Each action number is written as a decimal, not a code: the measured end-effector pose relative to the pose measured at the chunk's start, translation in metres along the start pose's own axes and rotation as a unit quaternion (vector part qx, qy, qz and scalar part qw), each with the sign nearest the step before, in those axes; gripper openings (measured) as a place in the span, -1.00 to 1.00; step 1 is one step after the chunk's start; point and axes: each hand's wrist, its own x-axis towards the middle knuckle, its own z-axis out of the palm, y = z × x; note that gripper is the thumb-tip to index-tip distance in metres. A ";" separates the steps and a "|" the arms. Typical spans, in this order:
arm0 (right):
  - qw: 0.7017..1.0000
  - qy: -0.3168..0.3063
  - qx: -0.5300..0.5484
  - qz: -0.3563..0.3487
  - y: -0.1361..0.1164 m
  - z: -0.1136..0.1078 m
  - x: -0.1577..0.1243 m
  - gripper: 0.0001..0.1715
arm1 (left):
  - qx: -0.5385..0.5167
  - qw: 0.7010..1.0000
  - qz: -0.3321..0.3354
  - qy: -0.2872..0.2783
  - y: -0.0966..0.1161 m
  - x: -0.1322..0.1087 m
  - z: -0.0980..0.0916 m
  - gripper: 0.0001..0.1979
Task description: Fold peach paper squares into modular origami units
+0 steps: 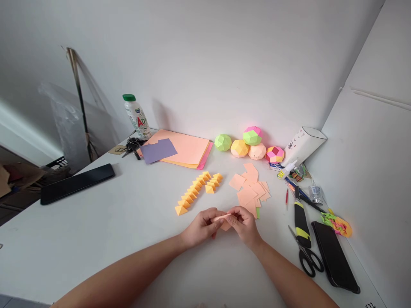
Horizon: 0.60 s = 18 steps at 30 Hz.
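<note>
A small peach piece of paper (226, 225) is pinched between my two hands above the table. My left hand (204, 226) grips its left side, and my right hand (244, 224) closes on its right side with thumb and fingers. The paper looks folded or bent, though fingers cover part of it. Just beyond my right hand lies a loose pile of peach paper pieces (248, 196), with a bit of green showing under it. Past my left hand, folded orange paper units (192, 192) stand in a long row, with a shorter row (213, 183) alongside.
Several faceted paper balls (239, 148) sit by the wall. Coloured sheets (186, 147) and a purple piece (159, 150) lie back left near a white bottle (137, 117). Scissors (306, 252), a box cutter (302, 222), a phone (335, 256) and glue (287, 170) are at right.
</note>
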 end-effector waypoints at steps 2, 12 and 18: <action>1.000 0.000 0.004 -0.001 0.001 0.000 0.000 -0.73 | -0.001 1.000 0.000 -0.004 0.000 0.000 0.000 -0.61; 1.000 -0.010 0.004 -0.012 0.003 -0.002 0.002 -0.74 | -0.005 1.000 0.001 -0.011 0.001 -0.001 0.001 -0.61; 1.000 -0.018 0.006 -0.013 0.004 -0.002 0.002 -0.76 | -0.002 1.000 -0.003 -0.013 -0.001 0.000 0.000 -0.58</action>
